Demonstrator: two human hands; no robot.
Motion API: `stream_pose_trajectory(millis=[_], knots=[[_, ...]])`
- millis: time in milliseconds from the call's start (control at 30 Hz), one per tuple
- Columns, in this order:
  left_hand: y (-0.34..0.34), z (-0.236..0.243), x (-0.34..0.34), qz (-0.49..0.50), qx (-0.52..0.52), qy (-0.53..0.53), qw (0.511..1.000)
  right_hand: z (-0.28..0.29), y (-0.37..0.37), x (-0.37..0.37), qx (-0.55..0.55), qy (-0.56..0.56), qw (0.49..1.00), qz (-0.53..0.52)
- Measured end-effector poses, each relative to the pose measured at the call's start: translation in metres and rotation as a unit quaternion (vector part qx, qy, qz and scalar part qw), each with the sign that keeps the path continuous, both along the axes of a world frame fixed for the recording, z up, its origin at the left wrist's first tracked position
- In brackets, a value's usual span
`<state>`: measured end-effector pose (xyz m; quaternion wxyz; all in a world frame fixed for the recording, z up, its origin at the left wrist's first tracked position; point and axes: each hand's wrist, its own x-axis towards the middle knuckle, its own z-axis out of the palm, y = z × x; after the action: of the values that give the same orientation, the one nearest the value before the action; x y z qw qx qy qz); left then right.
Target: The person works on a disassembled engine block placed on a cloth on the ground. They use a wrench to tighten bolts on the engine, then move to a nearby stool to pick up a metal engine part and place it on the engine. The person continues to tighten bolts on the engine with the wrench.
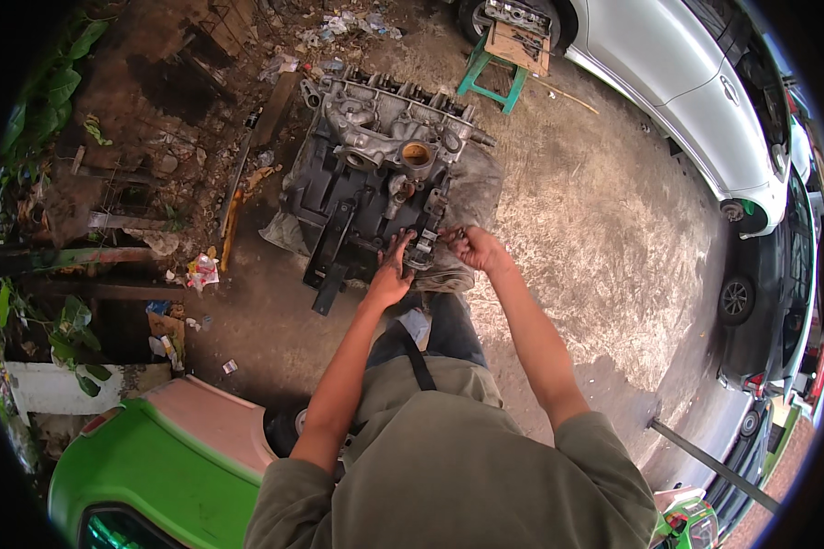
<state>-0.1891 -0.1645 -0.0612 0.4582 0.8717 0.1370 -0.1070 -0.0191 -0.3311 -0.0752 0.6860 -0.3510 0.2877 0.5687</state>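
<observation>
A dark engine block (362, 197) with a silver cylinder head (384, 119) on its far side lies on a grey cloth (471, 188) on the ground before me. My left hand (393, 277) rests on the near edge of the block, its fingers stretched out beside a small silver metal fitting (423, 245). Just right of that fitting, my right hand (471, 248) is closed in a pinch. Whatever its fingertips hold is too small to make out. A black metal bracket (331, 240) sticks out from the block, left of my left hand.
A green stool (494, 78) bearing metal engine parts stands at the far right, by a silver car (645, 64). Litter and a wooden plank (275, 108) lie left of the engine. Behind me on the left is a green vehicle (156, 457); a dark car (760, 284) is at right.
</observation>
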Motion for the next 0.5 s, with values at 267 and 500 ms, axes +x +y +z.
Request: stream_pose_trajectory(millis=[267, 500], knots=[[0.000, 0.001, 0.003, 0.016, -0.033, 0.015, 0.999, 0.004, -0.013, -0.004, 0.048, 0.082, 0.995, -0.027], [0.000, 0.001, 0.001, 0.019, -0.032, -0.003, 0.999, -0.001, -0.024, -0.062, -0.189, -0.264, 0.946, 0.013]])
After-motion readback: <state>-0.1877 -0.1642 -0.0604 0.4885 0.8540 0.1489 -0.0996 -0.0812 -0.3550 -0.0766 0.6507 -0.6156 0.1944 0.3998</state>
